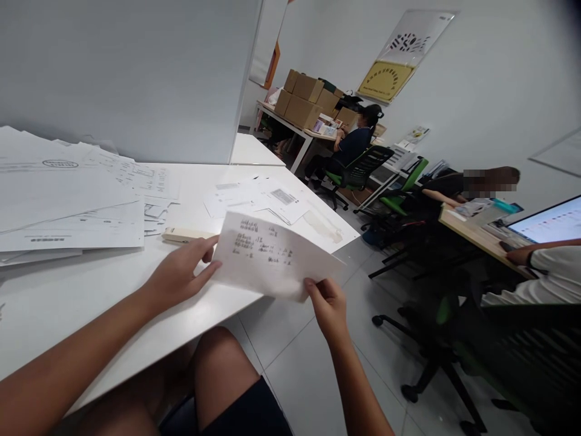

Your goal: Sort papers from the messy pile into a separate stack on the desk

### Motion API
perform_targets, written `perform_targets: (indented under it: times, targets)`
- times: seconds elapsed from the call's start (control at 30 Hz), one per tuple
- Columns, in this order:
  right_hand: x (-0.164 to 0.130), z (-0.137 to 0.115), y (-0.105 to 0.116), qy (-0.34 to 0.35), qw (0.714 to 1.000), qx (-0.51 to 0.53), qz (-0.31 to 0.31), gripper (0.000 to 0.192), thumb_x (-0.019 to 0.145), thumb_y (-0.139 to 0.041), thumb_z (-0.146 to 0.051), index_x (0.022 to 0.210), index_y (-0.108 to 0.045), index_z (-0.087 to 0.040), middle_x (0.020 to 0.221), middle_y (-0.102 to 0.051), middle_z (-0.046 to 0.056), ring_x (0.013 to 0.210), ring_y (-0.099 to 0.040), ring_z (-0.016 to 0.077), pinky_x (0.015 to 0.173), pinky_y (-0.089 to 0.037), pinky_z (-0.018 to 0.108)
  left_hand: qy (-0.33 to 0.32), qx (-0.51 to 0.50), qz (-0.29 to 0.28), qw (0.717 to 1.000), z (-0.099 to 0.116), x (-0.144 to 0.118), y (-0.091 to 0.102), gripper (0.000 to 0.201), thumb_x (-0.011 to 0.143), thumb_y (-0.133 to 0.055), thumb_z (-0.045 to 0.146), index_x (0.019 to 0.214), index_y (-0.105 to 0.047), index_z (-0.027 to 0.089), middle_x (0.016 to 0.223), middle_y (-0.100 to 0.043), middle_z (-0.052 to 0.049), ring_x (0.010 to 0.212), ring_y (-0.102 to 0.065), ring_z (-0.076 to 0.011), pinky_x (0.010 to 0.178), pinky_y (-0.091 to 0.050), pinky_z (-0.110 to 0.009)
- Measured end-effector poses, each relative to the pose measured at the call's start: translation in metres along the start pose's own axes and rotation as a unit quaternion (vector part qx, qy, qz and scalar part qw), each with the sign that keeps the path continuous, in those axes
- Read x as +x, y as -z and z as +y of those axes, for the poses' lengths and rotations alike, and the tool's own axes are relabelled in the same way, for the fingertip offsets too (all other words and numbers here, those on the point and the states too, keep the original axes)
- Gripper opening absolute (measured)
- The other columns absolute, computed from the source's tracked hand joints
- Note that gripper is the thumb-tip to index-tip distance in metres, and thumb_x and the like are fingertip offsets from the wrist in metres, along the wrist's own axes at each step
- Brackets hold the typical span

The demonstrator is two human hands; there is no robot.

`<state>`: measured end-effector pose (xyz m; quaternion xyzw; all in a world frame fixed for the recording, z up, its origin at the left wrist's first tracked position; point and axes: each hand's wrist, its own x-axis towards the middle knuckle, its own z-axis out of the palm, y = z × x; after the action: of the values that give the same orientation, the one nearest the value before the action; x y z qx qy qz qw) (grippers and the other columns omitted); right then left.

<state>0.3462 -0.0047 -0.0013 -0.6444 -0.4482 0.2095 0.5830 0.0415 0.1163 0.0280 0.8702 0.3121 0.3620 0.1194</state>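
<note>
A sheet of paper (258, 269) with several lines of dark writing is held up between my hands, over the table's edge. My left hand (184, 269) pinches its left side between thumb and fingers. With my right hand (327, 298) I grip its lower right part, thumb on the near face. Just behind my left hand, a small cream-coloured bar-shaped object (186, 235) lies on the white table (190, 330). Its kind cannot be made out. Beyond the held sheet lie loose printed papers (285, 200).
Many papers (68, 194) are piled at the left, before a grey partition (122, 79). Office chairs (436, 351) stand to the right, near a person in a white sleeve (540, 272). Other people sit at desks farther back, by stacked cardboard boxes (299, 112).
</note>
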Motion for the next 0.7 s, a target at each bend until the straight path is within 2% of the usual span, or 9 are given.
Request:
perform_targets:
  times: [0.03, 0.1, 0.17, 0.23, 0.3, 0.4, 0.7]
  targets:
    - [0.002, -0.003, 0.001, -0.037, 0.999, 0.009, -0.029, 0.027, 0.077, -0.072, -0.046, 0.084, -0.072, -0.02, 0.082, -0.073, 0.006, 0.078, -0.066, 0.0239, 0.068, -0.052, 0.035, -0.004, 0.04, 0.044, 0.998, -0.002, 0.001, 0.001, 0.039, 0.097, -0.047, 0.036, 0.132, -0.055, 0.021, 0.083, -0.066, -0.003, 0.075, -0.062, -0.0188, 0.068, -0.052, -0.032]
    - [0.008, -0.008, 0.0, -0.116, 0.988, 0.06, -0.088, 0.033, 0.072, -0.076, -0.044, 0.095, -0.073, -0.021, 0.095, -0.076, 0.007, 0.088, -0.068, 0.0264, 0.075, -0.053, 0.037, 0.012, 0.117, 0.103, 0.988, -0.008, 0.003, 0.002, 0.043, 0.096, -0.047, 0.032, 0.137, -0.052, 0.019, 0.09, -0.067, -0.007, 0.084, -0.064, -0.022, 0.075, -0.053, -0.036]
    - [0.012, -0.009, -0.004, -0.181, 0.97, 0.112, -0.118, 0.043, 0.065, -0.081, -0.042, 0.102, -0.073, -0.021, 0.104, -0.076, 0.008, 0.095, -0.07, 0.0292, 0.081, -0.054, 0.039, 0.043, 0.177, 0.116, 0.976, -0.015, 0.005, 0.001, 0.042, 0.096, -0.045, 0.029, 0.133, -0.056, 0.016, 0.107, -0.068, -0.013, 0.102, -0.064, -0.0278, 0.087, -0.053, -0.043]
    - [0.014, -0.008, -0.01, -0.217, 0.959, 0.137, -0.123, 0.047, 0.059, -0.084, -0.039, 0.101, -0.073, -0.02, 0.106, -0.077, 0.009, 0.098, -0.07, 0.031, 0.085, -0.054, 0.041, 0.053, 0.205, 0.094, 0.973, -0.021, 0.006, -0.001, 0.04, 0.096, -0.04, 0.027, 0.126, -0.062, 0.014, 0.119, -0.066, -0.016, 0.118, -0.059, -0.0323, 0.098, -0.05, -0.049]
    - [0.014, -0.006, -0.014, -0.227, 0.954, 0.152, -0.124, 0.048, 0.058, -0.086, -0.037, 0.101, -0.074, -0.02, 0.107, -0.077, 0.009, 0.099, -0.07, 0.0313, 0.088, -0.053, 0.043, 0.047, 0.202, 0.067, 0.976, -0.025, 0.005, -0.003, 0.041, 0.096, -0.036, 0.025, 0.122, -0.066, 0.013, 0.124, -0.067, -0.015, 0.126, -0.056, -0.0319, 0.107, -0.046, -0.05]
    - [0.011, -0.004, -0.016, -0.231, 0.947, 0.181, -0.13, 0.046, 0.06, -0.086, -0.037, 0.101, -0.075, -0.02, 0.107, -0.077, 0.008, 0.097, -0.071, 0.0303, 0.091, -0.053, 0.044, 0.047, 0.188, 0.044, 0.98, -0.026, 0.004, -0.004, 0.045, 0.096, -0.032, 0.023, 0.124, -0.066, 0.013, 0.126, -0.068, -0.012, 0.125, -0.058, -0.0281, 0.111, -0.044, -0.047]
    - [0.003, -0.008, -0.01, -0.251, 0.937, 0.2, -0.14, 0.045, 0.062, -0.086, -0.036, 0.103, -0.076, -0.021, 0.11, -0.077, 0.008, 0.1, -0.071, 0.03, 0.087, -0.054, 0.04, 0.062, 0.175, 0.044, 0.982, -0.022, 0.004, -0.002, 0.045, 0.097, -0.033, 0.026, 0.123, -0.068, 0.015, 0.123, -0.07, -0.011, 0.117, -0.063, -0.0262, 0.111, -0.045, -0.046]
